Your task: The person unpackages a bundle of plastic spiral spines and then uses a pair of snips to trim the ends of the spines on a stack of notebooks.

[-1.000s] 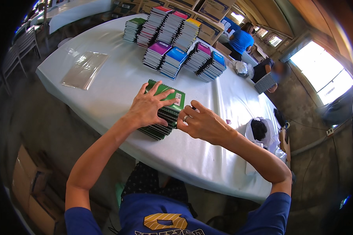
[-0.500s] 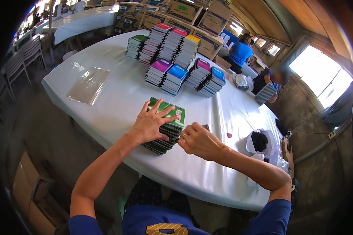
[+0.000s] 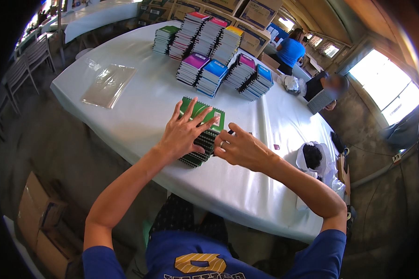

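A stack of green spiral-bound notebooks (image 3: 208, 139) stands near the table's front edge, with a white label on the top cover. My left hand (image 3: 178, 134) lies over it with fingers spread on the cover and the thumb down along its near side. Against the stack's right side is my right hand (image 3: 244, 149), its fingers curled in and a ring on one of them. A small dark bit shows by its index finger; what the fingers pinch is too hidden to name.
Several notebook stacks (image 3: 214, 72) in mixed colours stand farther back. Clear plastic sleeves (image 3: 109, 86) lie at the left. To the right are a white plastic bag (image 3: 329, 160) with black contents and a small reddish piece (image 3: 276, 147). Cardboard boxes (image 3: 253, 39) rise behind; two people are beyond the table.
The view has tilted, so the table and stacks sit higher in the picture. My right hand's index finger has lifted and extended a little. My left hand stays on the green stack.
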Tool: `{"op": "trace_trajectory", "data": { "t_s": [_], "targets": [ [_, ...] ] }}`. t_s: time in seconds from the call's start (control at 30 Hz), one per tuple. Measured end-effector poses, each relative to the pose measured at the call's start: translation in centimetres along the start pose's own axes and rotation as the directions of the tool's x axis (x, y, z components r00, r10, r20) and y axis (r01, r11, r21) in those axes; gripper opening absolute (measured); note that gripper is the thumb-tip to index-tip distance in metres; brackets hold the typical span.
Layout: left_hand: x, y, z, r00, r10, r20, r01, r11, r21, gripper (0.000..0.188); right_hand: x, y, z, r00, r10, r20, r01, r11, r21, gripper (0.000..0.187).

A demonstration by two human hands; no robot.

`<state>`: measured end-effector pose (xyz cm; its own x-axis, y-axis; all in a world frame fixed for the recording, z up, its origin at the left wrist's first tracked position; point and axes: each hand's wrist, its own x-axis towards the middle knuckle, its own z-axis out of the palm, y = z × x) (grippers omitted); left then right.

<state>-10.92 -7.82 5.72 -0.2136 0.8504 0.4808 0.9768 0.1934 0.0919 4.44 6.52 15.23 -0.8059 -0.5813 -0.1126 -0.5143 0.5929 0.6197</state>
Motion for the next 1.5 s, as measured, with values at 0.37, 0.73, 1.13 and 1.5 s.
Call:
{"op": "trace_trajectory", "data": {
  "t_s": [0.37, 0.73, 1.13, 1.5],
  "targets": [
    [-0.2, -0.4, 0.7, 1.0, -0.015, -0.008, 0.015, 1.0, -0.026, 0.101, 1.5, -3.9, -0.2, 0.831, 0.347, 0.435, -0.386, 0.922, 0.003, 0.006],
    [-0.4, -0.2, 0.7, 0.999, 0.009, -0.031, -0.009, 1.0, -0.012, 0.11, 0.2, -1.0, 0.7, 0.999, -0.017, -0.037, 0.017, 1.0, 0.006, 0.011],
    [-0.9, 0.2, 0.7, 0.998, 0.045, -0.049, -0.042, 0.998, 0.052, 0.115, 0.6, -1.5, 0.3, 0.991, 0.122, 0.062, -0.129, 0.985, 0.116, 0.013],
    [-1.0, 0.2, 1.2, 0.999, 0.02, -0.048, -0.018, 0.999, 0.032, 0.12, 1.2, -5.2, 2.0, 0.912, 0.2, 0.358, -0.233, 0.971, 0.051, 0.003]
  ]
}}
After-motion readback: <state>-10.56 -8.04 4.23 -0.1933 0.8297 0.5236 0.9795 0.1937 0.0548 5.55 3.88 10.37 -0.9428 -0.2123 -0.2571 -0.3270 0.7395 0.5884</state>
